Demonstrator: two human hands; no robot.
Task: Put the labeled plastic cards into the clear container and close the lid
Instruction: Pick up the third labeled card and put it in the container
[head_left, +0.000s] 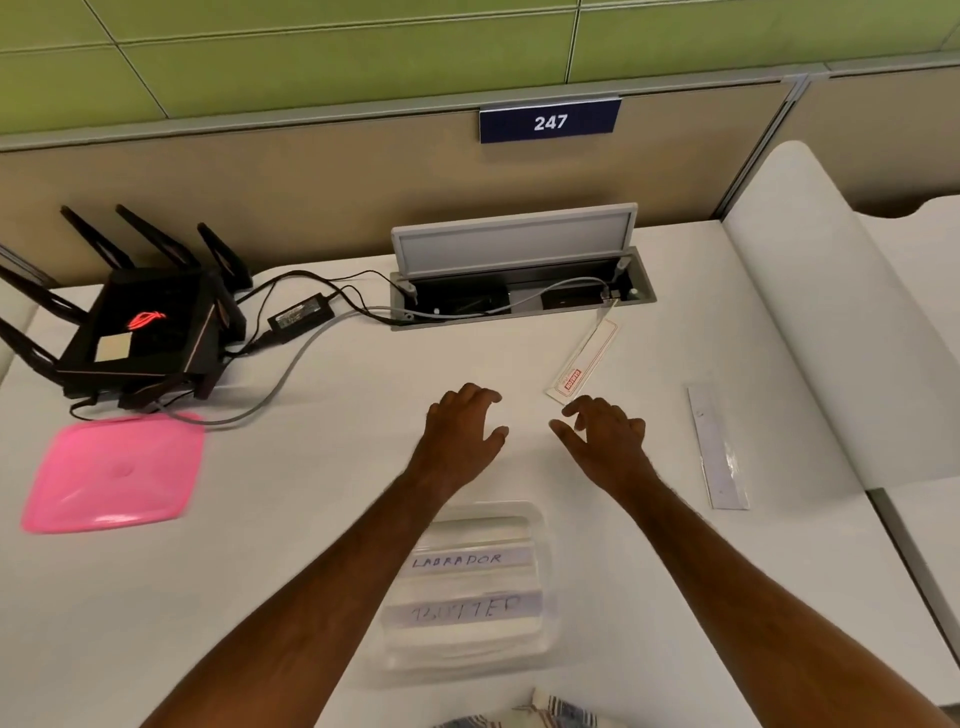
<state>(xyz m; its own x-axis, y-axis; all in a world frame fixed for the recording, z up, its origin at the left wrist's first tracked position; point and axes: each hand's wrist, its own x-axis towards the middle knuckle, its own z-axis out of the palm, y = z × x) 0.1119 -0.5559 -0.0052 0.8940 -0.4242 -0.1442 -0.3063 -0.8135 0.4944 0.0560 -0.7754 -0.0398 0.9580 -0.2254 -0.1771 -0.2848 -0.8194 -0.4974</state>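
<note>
— Near the counter's front edge sits the clear container, lid off; two labeled cards lie inside, LABRADOR and one that I read as BUTTER, though it's blurred.

— And your hands?

— I have both out beyond it. Left hand and right hand hover with fingers spread and curled, holding nothing.

— Which step, then?

— Gathering what's left, I'd judge. One plastic strip lies well to the right; one red-printed tag lies just past my right fingers. Next I'd need to pinch a flat strip off the surface, then fetch the one pink lid, far left by the router.
</note>
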